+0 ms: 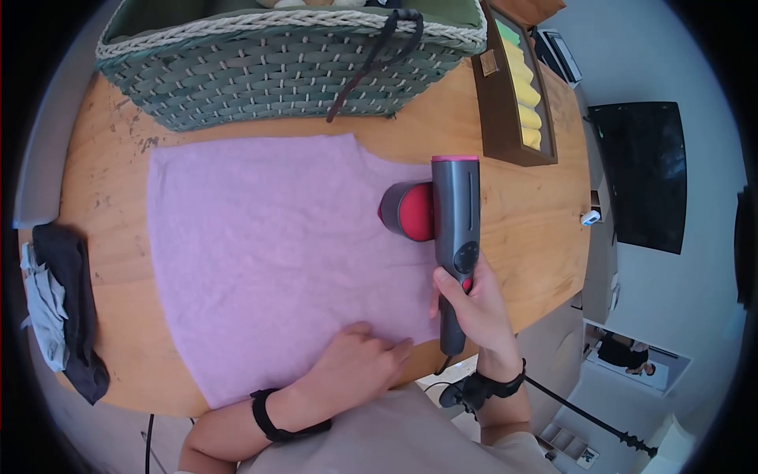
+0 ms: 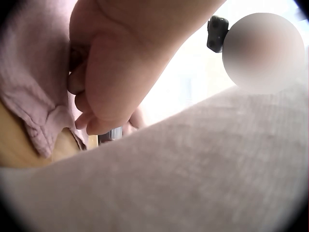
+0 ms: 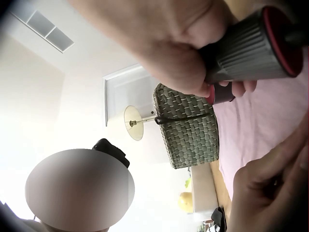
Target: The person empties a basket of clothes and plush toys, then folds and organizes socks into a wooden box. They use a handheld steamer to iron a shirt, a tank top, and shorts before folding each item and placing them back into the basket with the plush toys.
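A lilac top [image 1: 260, 229] lies spread flat on the wooden table, its near edge at the person's body. My right hand [image 1: 478, 310] grips the handle of a grey and pink handheld garment steamer [image 1: 456, 209], thumb on the front by a red button. The steamer's round head points left and overlaps the right part of the top. In the right wrist view the ribbed grey handle end [image 3: 246, 50] sticks out of the hand, with a cord at its end. My left hand [image 1: 359, 367] rests on the near edge of the top, fingers loosely bent; cloth shows beside them in the left wrist view.
A green woven basket [image 1: 276, 75] with a dark strap stands at the far edge. Right of it is a brown box [image 1: 493, 110] of rolled yellow cloths. Folded dark and grey clothes [image 1: 67, 308] lie at the left edge. The steamer's cord runs down by the body.
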Tool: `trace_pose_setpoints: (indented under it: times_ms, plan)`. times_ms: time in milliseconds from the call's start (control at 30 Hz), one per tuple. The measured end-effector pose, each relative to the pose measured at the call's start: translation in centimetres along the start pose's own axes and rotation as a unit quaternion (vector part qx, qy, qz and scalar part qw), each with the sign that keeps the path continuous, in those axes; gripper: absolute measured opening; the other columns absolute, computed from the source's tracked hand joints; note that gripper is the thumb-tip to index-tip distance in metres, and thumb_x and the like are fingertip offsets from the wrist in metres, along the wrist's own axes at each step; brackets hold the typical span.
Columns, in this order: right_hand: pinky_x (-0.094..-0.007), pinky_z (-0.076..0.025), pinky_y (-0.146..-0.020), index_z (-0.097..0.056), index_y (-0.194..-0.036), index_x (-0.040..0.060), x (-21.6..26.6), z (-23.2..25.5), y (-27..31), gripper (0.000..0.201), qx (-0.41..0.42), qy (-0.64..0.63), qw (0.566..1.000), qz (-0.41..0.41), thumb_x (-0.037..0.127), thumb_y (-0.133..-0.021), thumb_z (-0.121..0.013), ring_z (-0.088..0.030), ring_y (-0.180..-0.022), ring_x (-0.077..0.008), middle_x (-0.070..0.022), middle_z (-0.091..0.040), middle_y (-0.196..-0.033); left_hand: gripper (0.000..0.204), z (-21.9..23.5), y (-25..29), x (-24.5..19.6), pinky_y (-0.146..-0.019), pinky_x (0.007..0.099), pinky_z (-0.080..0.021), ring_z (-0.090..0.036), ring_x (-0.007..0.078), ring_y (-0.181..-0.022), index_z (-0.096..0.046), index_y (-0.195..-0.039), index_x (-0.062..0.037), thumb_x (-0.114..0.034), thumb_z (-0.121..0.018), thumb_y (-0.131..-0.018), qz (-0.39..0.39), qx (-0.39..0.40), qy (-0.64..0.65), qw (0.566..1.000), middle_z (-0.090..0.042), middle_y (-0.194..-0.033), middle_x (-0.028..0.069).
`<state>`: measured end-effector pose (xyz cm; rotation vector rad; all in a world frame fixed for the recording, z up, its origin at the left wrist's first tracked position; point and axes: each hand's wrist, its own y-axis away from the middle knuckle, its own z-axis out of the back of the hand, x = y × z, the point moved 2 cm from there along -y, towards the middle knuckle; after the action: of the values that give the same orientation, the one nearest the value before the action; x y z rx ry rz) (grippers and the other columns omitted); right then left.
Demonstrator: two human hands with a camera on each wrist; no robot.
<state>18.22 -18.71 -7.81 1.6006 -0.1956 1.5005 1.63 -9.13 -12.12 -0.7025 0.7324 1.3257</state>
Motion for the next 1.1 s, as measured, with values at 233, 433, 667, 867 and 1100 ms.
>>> trace_pose_setpoints:
  times_ms: [233, 433, 667, 867, 1100]
  plan:
    - [-0.0280, -0.049, -0.053, -0.044, -0.122, 0.0033, 0.7, -0.1, -2.2, 0.032, -0.006, 0.010, 1.000, 0.009, 0.012, -0.099, -0.064, -0.062, -0.057, -0.0131, -0.0037, -0.057, -0.083, 0.024, -0.2, 0.3, 0.1, -0.067, 0.0331, -0.045, -0.057, 0.0220, -0.053, -0.074, -0.109, -0.0100, -0.022, -0.066, -0.090, -0.001, -0.005, -0.029, 1.000, -0.062, -0.058, 0.0024]
    - [-0.0291, -0.051, -0.051, -0.045, -0.123, 0.0040, 0.9, 0.2, -3.8, 0.033, -0.008, -0.005, 1.000, 0.021, 0.015, -0.099, -0.065, -0.062, -0.056, -0.0147, -0.0074, -0.061, -0.084, 0.025, -0.3, 0.4, 0.1, -0.068, 0.0343, -0.046, -0.057, 0.0243, -0.053, -0.074, -0.111, -0.0098, -0.023, -0.066, -0.091, -0.006, -0.012, -0.035, 0.999, -0.061, -0.057, 0.0049]
    - [-0.0274, -0.048, -0.046, -0.049, -0.118, 0.0046, 0.5, 0.3, -5.2, 0.032, -0.010, -0.040, 0.996, 0.080, 0.016, -0.096, -0.070, -0.056, -0.052, -0.0105, -0.0014, -0.056, -0.078, 0.026, -0.9, 0.4, 0.1, -0.072, 0.0359, -0.045, -0.059, 0.0241, -0.056, -0.075, -0.112, -0.0112, -0.023, -0.065, -0.091, -0.018, -0.023, -0.076, 0.997, -0.064, -0.060, 0.0056]
    - [-0.0274, -0.048, -0.048, -0.049, -0.118, 0.0033, -0.8, -0.1, -1.8, 0.030, 0.018, -0.115, 0.988, 0.106, 0.010, -0.095, -0.067, -0.058, -0.055, -0.0108, -0.0019, -0.056, -0.079, 0.026, -0.3, 0.4, -0.5, -0.074, 0.0357, -0.045, -0.062, 0.0249, -0.064, -0.074, -0.113, -0.0118, -0.021, -0.065, -0.091, -0.018, -0.001, -0.079, 0.997, -0.068, -0.073, 0.0047]
    - [-0.0270, -0.049, -0.051, -0.047, -0.121, 0.0017, -2.7, -0.8, 3.6, 0.031, 0.059, -0.145, 0.976, 0.149, 0.003, -0.094, -0.063, -0.058, -0.059, -0.0101, -0.0035, -0.056, -0.085, 0.021, 1.6, 3.2, -1.9, -0.077, 0.0405, -0.050, -0.068, 0.0263, -0.081, -0.071, -0.106, -0.0105, -0.021, -0.066, -0.090, 0.014, 0.083, -0.092, 0.992, -0.070, -0.091, 0.0087]
